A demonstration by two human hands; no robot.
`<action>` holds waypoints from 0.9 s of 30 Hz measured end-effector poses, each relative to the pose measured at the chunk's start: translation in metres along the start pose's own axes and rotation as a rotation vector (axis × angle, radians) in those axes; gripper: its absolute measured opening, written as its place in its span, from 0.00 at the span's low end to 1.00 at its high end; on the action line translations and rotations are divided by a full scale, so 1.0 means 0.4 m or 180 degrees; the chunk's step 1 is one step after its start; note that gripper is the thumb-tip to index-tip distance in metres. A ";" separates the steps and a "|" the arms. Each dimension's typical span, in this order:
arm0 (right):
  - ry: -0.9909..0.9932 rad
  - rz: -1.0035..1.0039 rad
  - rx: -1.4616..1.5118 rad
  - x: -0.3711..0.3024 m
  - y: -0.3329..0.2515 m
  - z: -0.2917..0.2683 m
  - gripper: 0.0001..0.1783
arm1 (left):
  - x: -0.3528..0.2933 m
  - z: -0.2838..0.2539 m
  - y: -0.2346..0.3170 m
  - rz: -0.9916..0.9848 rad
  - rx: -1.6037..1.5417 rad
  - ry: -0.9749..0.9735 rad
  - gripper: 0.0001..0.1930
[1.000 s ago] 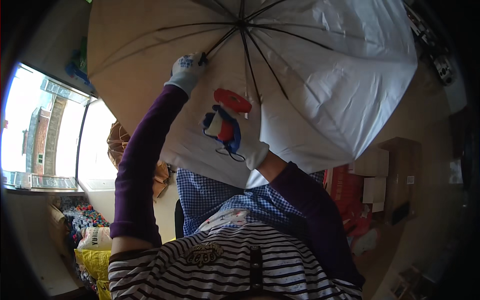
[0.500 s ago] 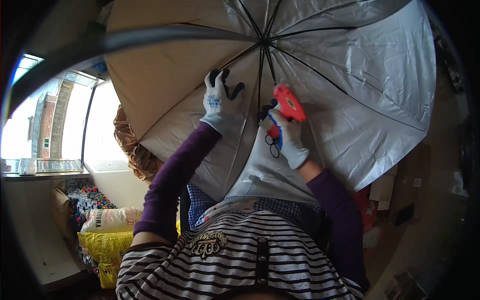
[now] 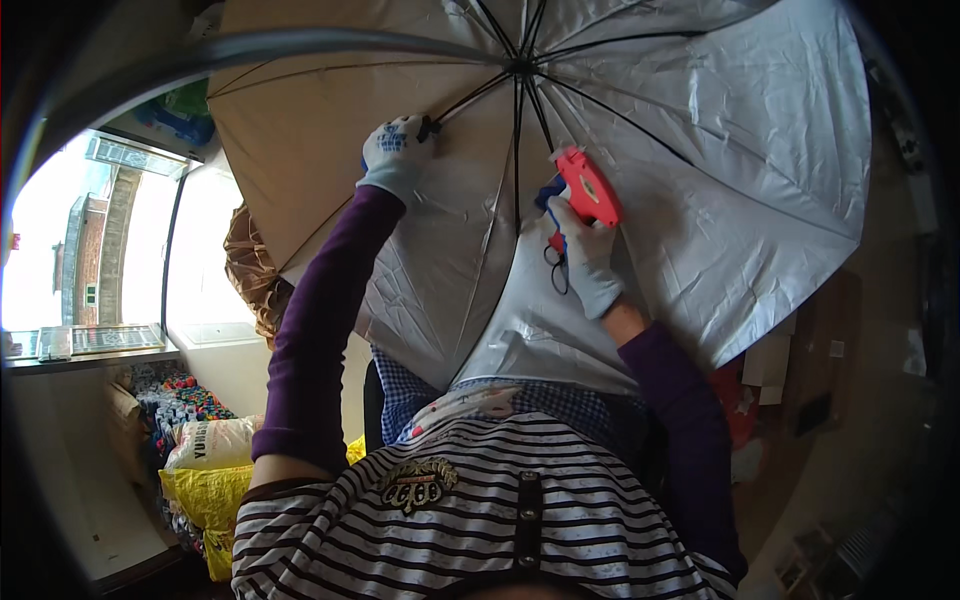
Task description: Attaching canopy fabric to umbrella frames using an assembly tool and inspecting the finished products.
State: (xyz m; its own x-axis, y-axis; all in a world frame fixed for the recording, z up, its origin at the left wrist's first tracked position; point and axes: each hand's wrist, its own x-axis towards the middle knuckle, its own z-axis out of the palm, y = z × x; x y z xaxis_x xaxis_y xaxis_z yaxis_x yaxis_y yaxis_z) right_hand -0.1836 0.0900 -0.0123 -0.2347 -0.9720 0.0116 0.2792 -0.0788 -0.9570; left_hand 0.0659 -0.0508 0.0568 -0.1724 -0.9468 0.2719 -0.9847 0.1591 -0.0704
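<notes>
your left hand (image 3: 393, 155) slid out along a black rib, fingers curled on it. your right hand (image 3: 588, 262) grips the red tool (image 3: 588, 188), pointing up toward the hub of the open umbrella (image 3: 700, 150) above both hands.

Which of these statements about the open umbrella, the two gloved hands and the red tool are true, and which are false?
1. The left hand grips a dark rib of the open umbrella. True.
2. The right hand holds a green bottle. False: it holds a red tool against the inside of the umbrella.
3. Both hands are bare. False: both wear light work gloves.
4. The umbrella ribs meet at a hub above and between the hands. True.
5. The umbrella is folded shut. False: it is spread open, with its silver inner side facing the person.
6. A yellow bag lies at the lower left, below the window. True.
</notes>
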 end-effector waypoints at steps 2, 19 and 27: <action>0.0308 -0.0366 -0.0186 0.039 -0.008 -0.007 0.10 | 0.017 -0.002 0.006 -0.0004 0.0070 -0.0370 0.19; 0.0365 -0.0135 0.0289 0.164 -0.109 0.128 0.14 | -0.058 0.029 0.166 -0.0373 -0.1761 -0.0299 0.11; 0.0226 0.0507 -0.0382 0.139 -0.023 0.144 0.17 | -0.062 0.046 0.157 -0.0415 -0.1573 -0.0571 0.11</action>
State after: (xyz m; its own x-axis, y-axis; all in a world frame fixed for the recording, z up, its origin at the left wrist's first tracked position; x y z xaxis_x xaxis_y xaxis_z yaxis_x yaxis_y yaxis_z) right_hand -0.1458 0.0238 0.0140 -0.2626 -0.9517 -0.1590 0.2062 0.1056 -0.9728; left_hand 0.0088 -0.0225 0.0282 -0.0840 -0.9935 0.0771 -0.8989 0.1090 0.4245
